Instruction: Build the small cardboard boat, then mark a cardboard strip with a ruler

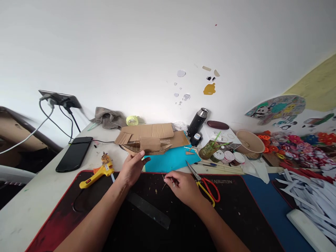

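1. Head view: left hand open, fingers spread, resting at the far edge of the black mat, fingertips touching the near side of the cardboard model.
2. Right hand closed to a pinch on a thin stick, low over the mat, just right of the left hand and apart from it.
3. Model sitting on the surface beyond the mat, partly on a blue sheet, directly ahead of the left hand and up-left of the right.
4. Scissors with red and yellow handles lying on the mat, just beside the right hand's far side.
5. Yellow glue gun at the mat's left corner, near the left wrist.
6. Dark ruler flat on the mat between the two forearms.
7. Phone further left; flask and paint pots behind right; paper strips far right.
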`<state>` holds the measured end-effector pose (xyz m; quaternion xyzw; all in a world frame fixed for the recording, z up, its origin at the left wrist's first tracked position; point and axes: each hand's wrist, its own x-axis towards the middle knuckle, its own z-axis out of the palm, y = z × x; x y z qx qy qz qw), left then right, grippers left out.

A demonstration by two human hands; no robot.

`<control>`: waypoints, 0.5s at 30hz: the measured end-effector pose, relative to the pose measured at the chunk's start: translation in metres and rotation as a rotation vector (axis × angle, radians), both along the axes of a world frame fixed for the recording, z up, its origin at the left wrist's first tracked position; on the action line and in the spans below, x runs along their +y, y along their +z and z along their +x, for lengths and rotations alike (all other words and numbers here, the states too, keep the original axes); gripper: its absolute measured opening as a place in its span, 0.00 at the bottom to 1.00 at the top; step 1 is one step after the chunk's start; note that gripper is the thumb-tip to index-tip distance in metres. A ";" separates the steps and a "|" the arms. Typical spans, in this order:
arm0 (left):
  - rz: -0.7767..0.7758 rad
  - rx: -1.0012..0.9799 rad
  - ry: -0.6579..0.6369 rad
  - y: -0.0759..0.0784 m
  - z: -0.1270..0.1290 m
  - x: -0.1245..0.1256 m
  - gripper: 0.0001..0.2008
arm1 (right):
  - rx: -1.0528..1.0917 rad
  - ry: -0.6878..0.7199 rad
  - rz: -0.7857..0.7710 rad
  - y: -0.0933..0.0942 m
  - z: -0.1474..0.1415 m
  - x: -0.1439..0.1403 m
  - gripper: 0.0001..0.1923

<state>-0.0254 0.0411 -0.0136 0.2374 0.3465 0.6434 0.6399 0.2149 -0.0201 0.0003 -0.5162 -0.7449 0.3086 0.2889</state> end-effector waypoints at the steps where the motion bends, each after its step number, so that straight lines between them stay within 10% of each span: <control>1: 0.006 0.013 -0.006 0.000 0.000 0.000 0.31 | -0.007 0.023 0.016 -0.005 -0.001 0.001 0.14; 9: 0.144 0.127 -0.105 0.000 0.000 -0.003 0.34 | 0.456 -0.340 0.119 0.006 0.019 0.020 0.21; 15: 0.164 0.198 -0.319 -0.004 -0.001 -0.011 0.40 | 0.396 -0.152 0.259 0.030 0.008 0.021 0.19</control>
